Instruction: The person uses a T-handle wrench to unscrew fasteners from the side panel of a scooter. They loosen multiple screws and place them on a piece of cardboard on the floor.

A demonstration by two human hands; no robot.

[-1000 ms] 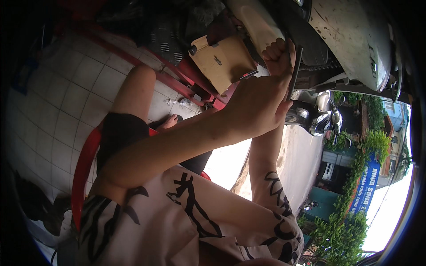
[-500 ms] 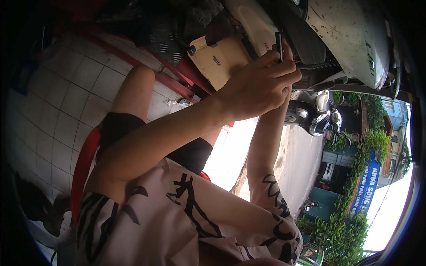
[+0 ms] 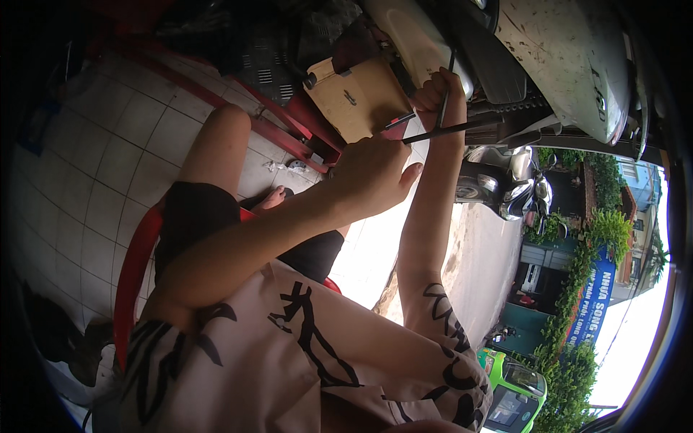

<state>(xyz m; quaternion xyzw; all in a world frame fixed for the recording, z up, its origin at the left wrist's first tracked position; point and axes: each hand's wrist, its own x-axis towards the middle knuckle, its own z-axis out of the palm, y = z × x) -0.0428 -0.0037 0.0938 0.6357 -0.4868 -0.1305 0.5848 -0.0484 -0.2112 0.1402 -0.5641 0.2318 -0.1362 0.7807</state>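
Observation:
A dark T-handle wrench [image 3: 469, 127] is held in front of a motorcycle [image 3: 556, 58], its shaft pointing up toward the bike's side. My right hand [image 3: 442, 94] is wrapped around the shaft, with the crossbar below its fist. At the left end of the crossbar, my left hand [image 3: 364, 173] has its fingers curled against the bar and its thumb sticking out. Those fingertips are partly hidden. Where the wrench's tip meets the bike is hard to make out.
An open cardboard box [image 3: 343, 108] holding small metal parts lies left of my hands, beside a red metal frame [image 3: 278, 133]. White floor tiles [image 3: 137, 144] spread to the left. Parked motorbikes [image 3: 505, 184] stand at the street side, and a green vehicle [image 3: 514, 390] is on the road.
My left hand has moved down and left, away from my right hand, to the crossbar's end. The wrench's crossbar now shows clearly. A green vehicle has come further into view.

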